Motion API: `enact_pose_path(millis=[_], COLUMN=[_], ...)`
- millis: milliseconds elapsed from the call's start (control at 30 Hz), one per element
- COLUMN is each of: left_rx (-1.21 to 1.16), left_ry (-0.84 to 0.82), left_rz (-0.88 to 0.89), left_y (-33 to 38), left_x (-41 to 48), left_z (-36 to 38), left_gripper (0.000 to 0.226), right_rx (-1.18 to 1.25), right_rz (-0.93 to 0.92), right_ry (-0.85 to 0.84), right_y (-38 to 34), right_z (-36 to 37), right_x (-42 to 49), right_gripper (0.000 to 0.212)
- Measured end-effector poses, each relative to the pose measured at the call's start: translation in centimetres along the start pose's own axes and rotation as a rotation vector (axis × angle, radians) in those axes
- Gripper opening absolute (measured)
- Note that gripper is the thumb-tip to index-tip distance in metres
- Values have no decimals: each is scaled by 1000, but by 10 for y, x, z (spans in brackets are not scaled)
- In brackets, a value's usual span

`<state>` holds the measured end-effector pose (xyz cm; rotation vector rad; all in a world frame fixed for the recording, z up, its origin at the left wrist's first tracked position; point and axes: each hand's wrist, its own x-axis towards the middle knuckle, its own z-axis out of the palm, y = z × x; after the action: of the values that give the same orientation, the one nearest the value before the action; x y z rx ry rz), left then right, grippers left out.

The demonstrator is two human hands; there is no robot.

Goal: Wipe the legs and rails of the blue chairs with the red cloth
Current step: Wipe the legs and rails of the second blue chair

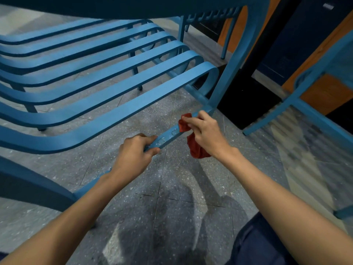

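The left hand point(133, 152) grips a low rail point(168, 136) of the nearest blue chair point(107, 88), fingers curled over its top and thumb underneath. Just beyond it on the same rail, the right hand point(206, 134) pinches the red cloth point(184, 125) against the metal, close to where the rail meets an upright leg point(227, 77). The rest of the cloth hangs bunched below the palm. Between the two hands the rail carries what look like water drops (the blur makes this uncertain). A second blue chair point(298, 100) stands to the right on the speckled grey floor point(172, 188).
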<state>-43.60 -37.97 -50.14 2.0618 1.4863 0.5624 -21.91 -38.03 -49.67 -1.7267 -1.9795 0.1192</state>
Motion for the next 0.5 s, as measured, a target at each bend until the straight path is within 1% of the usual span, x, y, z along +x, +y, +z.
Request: enact_pose_path(millis=[100, 233, 300, 400, 500], left_rx=[1, -2, -1, 9, 5], left_ry=[-16, -20, -14, -4, 6], left_rz=[-10, -22, -30, -33, -31], left_y=[0, 0, 0, 1, 2], left_x=[1, 1, 1, 1, 1], left_z=[-1, -1, -1, 0, 0], left_gripper=[41, 41, 41, 40, 40], right_rx=[-39, -82, -62, -16, 43], right_rz=[21, 237, 302, 205, 93], right_ry=[20, 78, 54, 3, 12], right_y=[17, 19, 1, -29, -37], right_z=[-9, -9, -1, 12, 16], right_x=[12, 30, 29, 12, -9], right_gripper=[29, 30, 30, 31, 31])
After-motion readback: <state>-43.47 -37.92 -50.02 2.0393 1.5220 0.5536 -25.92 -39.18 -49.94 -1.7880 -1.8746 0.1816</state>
